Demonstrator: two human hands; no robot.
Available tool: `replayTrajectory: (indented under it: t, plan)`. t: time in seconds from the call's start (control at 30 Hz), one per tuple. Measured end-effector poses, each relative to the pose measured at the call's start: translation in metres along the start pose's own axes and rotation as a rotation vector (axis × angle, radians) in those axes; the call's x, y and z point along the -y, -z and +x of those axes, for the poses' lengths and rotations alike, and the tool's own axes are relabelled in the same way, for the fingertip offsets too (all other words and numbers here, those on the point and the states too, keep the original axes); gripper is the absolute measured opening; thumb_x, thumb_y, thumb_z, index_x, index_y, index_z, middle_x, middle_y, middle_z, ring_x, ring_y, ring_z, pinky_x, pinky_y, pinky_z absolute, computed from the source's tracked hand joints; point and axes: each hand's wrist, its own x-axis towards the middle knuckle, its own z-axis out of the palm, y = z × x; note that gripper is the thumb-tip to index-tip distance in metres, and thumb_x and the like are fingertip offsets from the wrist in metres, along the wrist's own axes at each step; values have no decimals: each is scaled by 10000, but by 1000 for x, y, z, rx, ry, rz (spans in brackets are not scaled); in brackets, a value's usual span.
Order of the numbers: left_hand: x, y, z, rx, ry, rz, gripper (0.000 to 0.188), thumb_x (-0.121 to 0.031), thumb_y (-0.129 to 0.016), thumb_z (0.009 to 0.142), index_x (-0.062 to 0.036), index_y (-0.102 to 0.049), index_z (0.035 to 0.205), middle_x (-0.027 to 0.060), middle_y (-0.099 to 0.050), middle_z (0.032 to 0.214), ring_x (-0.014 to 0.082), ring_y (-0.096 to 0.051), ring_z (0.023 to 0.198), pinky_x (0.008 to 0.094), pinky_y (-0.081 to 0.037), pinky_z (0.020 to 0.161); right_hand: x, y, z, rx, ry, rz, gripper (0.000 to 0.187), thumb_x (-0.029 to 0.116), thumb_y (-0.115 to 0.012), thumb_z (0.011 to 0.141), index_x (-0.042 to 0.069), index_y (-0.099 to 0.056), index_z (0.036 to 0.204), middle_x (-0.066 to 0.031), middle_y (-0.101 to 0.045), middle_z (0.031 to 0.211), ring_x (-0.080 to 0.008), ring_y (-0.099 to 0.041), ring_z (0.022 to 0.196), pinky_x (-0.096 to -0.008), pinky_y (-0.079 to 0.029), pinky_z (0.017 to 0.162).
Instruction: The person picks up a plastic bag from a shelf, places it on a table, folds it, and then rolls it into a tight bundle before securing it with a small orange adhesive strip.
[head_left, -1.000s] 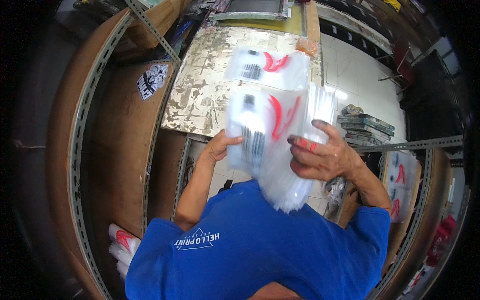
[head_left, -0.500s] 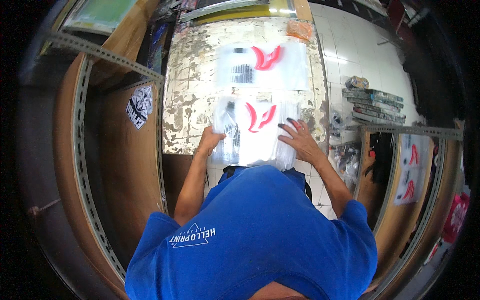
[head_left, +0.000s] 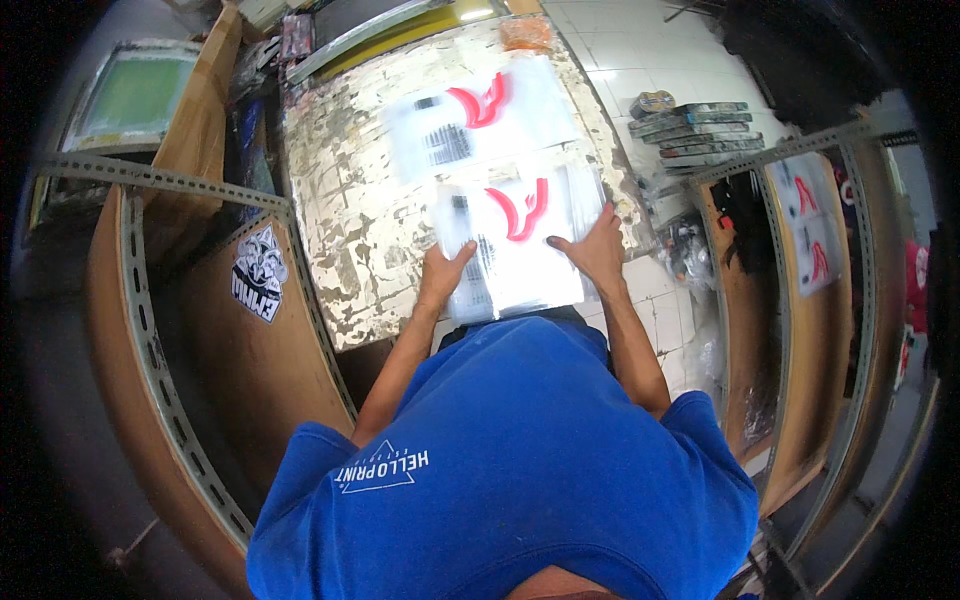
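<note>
On the worn, paint-flaked table (head_left: 340, 200), a stack of clear bags (head_left: 515, 240) with red marks lay at the near edge, its long axis running away from the person. Left hand (head_left: 442, 277) and right hand (head_left: 592, 250) pressed flat on it, fingers spread, gripping nothing. Another bag (head_left: 480, 115) lay beyond. Metal-framed wooden shelves (head_left: 200, 330) hemmed both sides closely.
</note>
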Motion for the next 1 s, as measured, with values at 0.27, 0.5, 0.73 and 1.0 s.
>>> replayTrajectory:
  t: [0.27, 0.5, 0.73, 1.0]
  plan:
    - [12, 3, 8, -84, -8, 125, 285, -238, -686, 847, 23, -699, 961, 139, -707, 807, 195, -659, 745, 329, -502, 716, -13, 3, 15, 51, -96, 108, 715, 163, -790, 580, -93, -470, 1166, -322, -625, 1047, -439, -622, 1012, -429, -499, 893]
    - [-29, 27, -14, -216, -238, -227, 249, -179, -687, 883, 31, -686, 1018, 79, -710, 901, 134, -625, 818, 283, -490, 768, 16, 26, -20, -183, 261, 544, 730, 63, -769, 632, -62, -436, 1270, -203, -582, 1174, -294, -572, 1104, -392, -445, 962]
    - [-30, 41, -7, -219, -338, -220, 328, -172, -759, 824, 43, -651, 1046, 92, -703, 932, 164, -639, 868, 298, -495, 827, -4, 3, -16, -79, 339, 828, 910, -57, -792, 594, -9, -334, 1379, -142, -543, 1227, -238, -548, 1121, -354, -437, 996]
    - [-2, 38, 8, -203, -265, -18, 387, -187, -778, 810, 34, -640, 1096, 128, -679, 1026, 228, -625, 964, 356, -491, 872, -14, -12, 9, -66, 436, 779, 380, 42, -812, 670, -36, -660, 1010, -86, -672, 960, -200, -619, 903, -345, -487, 842]
